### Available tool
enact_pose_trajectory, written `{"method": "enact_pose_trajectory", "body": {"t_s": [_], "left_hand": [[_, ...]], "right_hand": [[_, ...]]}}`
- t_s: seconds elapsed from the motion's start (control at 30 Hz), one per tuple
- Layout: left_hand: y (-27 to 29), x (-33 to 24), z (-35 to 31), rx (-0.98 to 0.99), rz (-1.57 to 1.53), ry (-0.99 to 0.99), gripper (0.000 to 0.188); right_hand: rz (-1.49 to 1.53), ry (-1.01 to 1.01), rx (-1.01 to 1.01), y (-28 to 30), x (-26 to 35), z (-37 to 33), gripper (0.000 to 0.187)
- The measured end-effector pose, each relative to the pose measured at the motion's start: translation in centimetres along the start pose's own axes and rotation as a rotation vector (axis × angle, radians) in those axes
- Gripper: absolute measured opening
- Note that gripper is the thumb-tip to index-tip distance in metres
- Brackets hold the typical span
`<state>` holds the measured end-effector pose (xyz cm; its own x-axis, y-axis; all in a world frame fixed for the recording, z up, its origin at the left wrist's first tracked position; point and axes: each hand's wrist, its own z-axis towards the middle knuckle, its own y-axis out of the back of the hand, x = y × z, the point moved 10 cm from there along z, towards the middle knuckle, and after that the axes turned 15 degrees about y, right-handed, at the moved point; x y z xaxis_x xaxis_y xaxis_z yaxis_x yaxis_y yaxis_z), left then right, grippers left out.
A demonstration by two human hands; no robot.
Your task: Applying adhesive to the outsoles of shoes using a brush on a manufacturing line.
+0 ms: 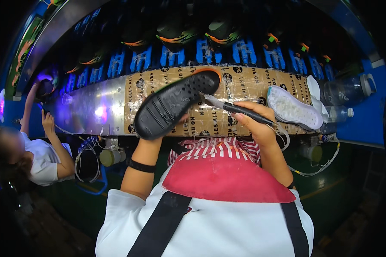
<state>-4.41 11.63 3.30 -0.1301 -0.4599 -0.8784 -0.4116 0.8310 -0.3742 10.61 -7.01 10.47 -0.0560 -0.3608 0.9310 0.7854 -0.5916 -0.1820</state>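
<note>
My left hand (184, 118), mostly hidden, grips a black shoe (171, 105) from beneath. The shoe lies tilted, its bottom facing up, with round dimples at the far end and cross grooves at the near end. An orange rim shows along its far edge. Pinched in my right hand (261, 120) is a brush (246, 112) with a black handle and pale, worn bristles. The bristle tip meets the shoe's edge by the dimples, and a thin tube trails from the handle's end. A white shoe sole (292, 108) rests to the right.
Cardboard covered in tape (240, 90) lines the bench, with bare metal (98, 107) to its left. Dark shoes hang on blue racks (208, 51) behind. Clear bottles (345, 91) stand at the right. A co-worker (47, 158) works at the far left. Loose tubes (326, 165) hang below the bench.
</note>
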Motion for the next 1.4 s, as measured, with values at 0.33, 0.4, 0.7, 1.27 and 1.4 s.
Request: {"method": "enact_pose_trajectory", "body": {"t_s": [0.33, 0.4, 0.7, 1.27, 1.4], "left_hand": [[-3.9, 5.8, -2.0, 0.187, -0.613, 0.51, 0.083], [-4.0, 5.3, -1.3, 0.187, -0.619, 0.438, 0.083], [-8.4, 1.4, 2.0, 0.359, -0.785, 0.169, 0.09], [-8.1, 4.7, 2.6, 0.169, -0.665, 0.247, 0.083], [-8.5, 5.0, 2.8, 0.178, -0.655, 0.241, 0.083]], "right_hand": [[-0.047, 0.022, -0.121, 0.7, 0.1, 0.7, 0.02], [-0.031, 0.03, -0.122, 0.5, 0.5, 0.9, 0.02], [0.097, 0.127, -0.22, -1.9, 3.7, 4.3, 0.018], [-0.195, 0.27, -0.317, -2.2, 4.1, 5.8, 0.016], [-0.365, 0.523, -0.43, -0.6, 5.6, 5.6, 0.016]]}}
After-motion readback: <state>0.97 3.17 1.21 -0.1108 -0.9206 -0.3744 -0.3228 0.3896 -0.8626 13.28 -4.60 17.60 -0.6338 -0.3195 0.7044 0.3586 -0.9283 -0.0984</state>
